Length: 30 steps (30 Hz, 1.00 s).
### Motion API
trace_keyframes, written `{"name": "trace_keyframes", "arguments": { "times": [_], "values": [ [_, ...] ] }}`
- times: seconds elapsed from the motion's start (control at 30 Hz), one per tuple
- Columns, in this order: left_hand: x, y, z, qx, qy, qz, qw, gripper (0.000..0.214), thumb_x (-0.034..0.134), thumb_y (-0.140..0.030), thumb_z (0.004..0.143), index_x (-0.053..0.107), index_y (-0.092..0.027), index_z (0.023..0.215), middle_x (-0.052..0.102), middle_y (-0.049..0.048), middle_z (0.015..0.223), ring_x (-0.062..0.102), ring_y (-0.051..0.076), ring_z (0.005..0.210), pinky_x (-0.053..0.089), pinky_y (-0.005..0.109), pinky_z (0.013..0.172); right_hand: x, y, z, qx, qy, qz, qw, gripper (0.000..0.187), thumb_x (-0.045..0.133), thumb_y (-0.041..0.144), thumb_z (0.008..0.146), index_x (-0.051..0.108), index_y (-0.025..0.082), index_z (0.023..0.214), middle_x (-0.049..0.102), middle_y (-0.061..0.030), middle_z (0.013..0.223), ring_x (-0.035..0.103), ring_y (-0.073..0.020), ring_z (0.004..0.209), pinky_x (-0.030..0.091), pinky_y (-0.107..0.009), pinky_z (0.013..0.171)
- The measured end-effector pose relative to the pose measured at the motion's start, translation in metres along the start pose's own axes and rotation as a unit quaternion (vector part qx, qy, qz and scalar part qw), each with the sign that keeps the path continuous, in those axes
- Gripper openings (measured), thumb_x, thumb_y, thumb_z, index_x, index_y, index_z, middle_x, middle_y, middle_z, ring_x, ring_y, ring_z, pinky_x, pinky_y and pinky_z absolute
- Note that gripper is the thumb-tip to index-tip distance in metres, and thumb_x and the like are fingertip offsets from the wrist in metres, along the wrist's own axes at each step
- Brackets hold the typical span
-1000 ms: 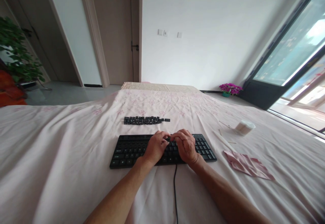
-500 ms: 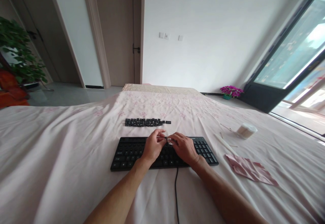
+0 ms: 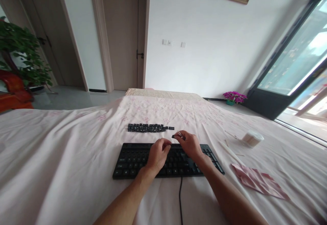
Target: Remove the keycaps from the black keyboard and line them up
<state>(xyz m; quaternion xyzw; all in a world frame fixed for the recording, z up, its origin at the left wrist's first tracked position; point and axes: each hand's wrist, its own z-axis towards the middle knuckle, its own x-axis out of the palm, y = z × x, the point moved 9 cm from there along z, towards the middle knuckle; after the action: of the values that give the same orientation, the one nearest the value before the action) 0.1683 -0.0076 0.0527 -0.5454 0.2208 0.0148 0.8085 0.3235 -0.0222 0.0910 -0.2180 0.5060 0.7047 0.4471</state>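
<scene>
A black keyboard (image 3: pixel 127 165) lies across the cloth in front of me, with both hands over its back half. My right hand (image 3: pixel 190 145) is closed, with a small black keycap (image 3: pixel 173 136) at its fingertips beyond the keyboard's back edge. A thin metal wire tool (image 3: pixel 180 134) also shows between its fingers. My left hand (image 3: pixel 157 153) hovers above the keyboard's middle, thumb and fingers pinched together; whether anything is between them is hidden. Behind the keyboard, loose black keycaps (image 3: pixel 145 128) lie in packed rows, two of them trailing off at the right end.
A clear round tub of cotton swabs (image 3: pixel 252 139) stands on the right, with loose swabs beside it. A pink cloth (image 3: pixel 259 180) lies nearer to me. The keyboard's cable (image 3: pixel 180 197) runs toward me over the wrinkled floral tablecloth (image 3: pixel 76 157).
My hands have come apart. The right one has moved back, off the keyboard's rear edge, with the keycap and wire tool; the left stays over the keyboard. The view has tilted up slightly.
</scene>
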Motion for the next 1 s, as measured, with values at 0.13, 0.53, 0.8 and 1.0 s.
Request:
{"name": "trace_keyframes", "arguments": {
  "times": [0.13,0.53,0.8,1.0],
  "values": [
    [0.005,-0.003,-0.002,0.017,0.023,0.027,0.999,0.016,0.052,-0.014,0.079,0.066,-0.019,0.086,0.067,0.0016,0.086,0.061,0.014,0.08,0.046,0.027,0.078,0.006,-0.006,0.035,0.028,0.004,-0.023,0.999,0.02,0.057,0.037,0.082,0.07,0.023,0.087,0.071,-0.0011,0.076,0.063,-0.0173,0.069,0.039,-0.024,0.06],
    [0.009,-0.008,-0.004,0.042,0.05,0.056,0.996,0.017,0.052,-0.012,0.078,0.065,-0.021,0.083,0.066,0.0013,0.088,0.06,0.016,0.085,0.044,0.027,0.08,0.047,-0.013,0.107,0.087,0.069,-0.139,0.984,0.016,0.063,0.033,0.076,0.074,0.026,0.085,0.072,-0.0029,0.082,0.063,-0.0196,0.08,0.038,-0.025,0.064],
    [0.011,-0.009,-0.004,0.037,0.058,0.066,0.995,0.017,0.052,-0.013,0.077,0.066,-0.021,0.084,0.066,0.0017,0.089,0.06,0.017,0.086,0.044,0.028,0.08,0.063,-0.025,0.115,0.113,0.089,-0.162,0.976,0.019,0.061,0.035,0.076,0.074,0.026,0.087,0.072,-0.005,0.09,0.063,-0.0196,0.083,0.04,-0.025,0.065],
    [0.01,-0.013,-0.005,0.041,0.062,0.074,0.995,0.018,0.051,-0.012,0.077,0.065,-0.021,0.083,0.066,0.0014,0.088,0.06,0.016,0.087,0.043,0.027,0.08,0.073,-0.031,0.115,0.13,0.1,-0.174,0.971,0.02,0.06,0.031,0.072,0.075,0.028,0.086,0.072,-0.0051,0.09,0.064,-0.0219,0.087,0.042,-0.026,0.067]
  ]
}}
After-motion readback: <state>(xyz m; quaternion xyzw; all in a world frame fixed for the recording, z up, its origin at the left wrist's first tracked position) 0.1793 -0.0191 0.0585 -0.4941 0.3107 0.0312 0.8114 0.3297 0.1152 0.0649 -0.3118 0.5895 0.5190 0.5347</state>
